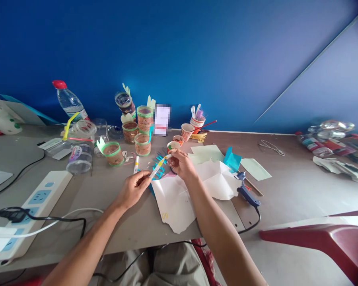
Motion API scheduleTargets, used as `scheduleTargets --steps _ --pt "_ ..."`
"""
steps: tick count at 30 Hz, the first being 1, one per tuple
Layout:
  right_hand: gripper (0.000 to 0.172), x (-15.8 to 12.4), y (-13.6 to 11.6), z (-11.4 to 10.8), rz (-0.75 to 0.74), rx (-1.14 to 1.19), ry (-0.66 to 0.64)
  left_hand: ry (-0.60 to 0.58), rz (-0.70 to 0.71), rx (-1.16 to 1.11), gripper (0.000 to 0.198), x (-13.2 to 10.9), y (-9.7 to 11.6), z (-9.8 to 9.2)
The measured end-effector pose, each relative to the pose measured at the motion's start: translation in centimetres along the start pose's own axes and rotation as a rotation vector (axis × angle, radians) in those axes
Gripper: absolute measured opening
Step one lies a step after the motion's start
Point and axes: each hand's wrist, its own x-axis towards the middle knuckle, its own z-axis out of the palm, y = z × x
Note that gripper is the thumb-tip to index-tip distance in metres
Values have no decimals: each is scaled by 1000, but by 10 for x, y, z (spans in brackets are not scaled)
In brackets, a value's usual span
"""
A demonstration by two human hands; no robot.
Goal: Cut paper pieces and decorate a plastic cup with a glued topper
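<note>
My left hand [134,188] is closed around the lower end of a white and yellow marker pen [156,169]. My right hand [179,162] pinches the pen's upper end between fingers and thumb. Both hands hover over a torn white paper sheet [179,198] and teal paper strips [159,161] on the grey table [286,182]. A second white marker [135,164] lies just left of the hands. A small paper cup [173,146] stands right behind my right hand.
Decorated cups [113,153] and clear plastic cups [79,157] cluster at the back left with a water bottle [69,101]. A blue glue gun [247,192] lies at the right. A power strip [32,206] with cables sits at the left. A red chair [322,238] stands at the right.
</note>
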Motion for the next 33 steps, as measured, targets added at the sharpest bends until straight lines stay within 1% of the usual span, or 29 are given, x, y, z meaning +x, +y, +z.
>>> scheduleTargets --steps 8,14,21,26,29,33 --pt "11 -1 -1 0 -4 -20 3 1 3 37 29 -1 6 -1" --pt "14 0 2 -1 19 -68 -29 -5 16 29 29 -1 3 -1" --pt "15 -2 2 0 -6 -168 -68 2 39 89 27 -1 2 0" --pt "21 -5 2 2 -27 -226 -112 49 60 164 27 -1 5 -1" --pt "25 -5 4 3 -37 -266 -144 82 107 222 24 -1 5 -1" --pt "27 -6 8 4 -95 -361 -169 144 165 328 24 1 4 0"
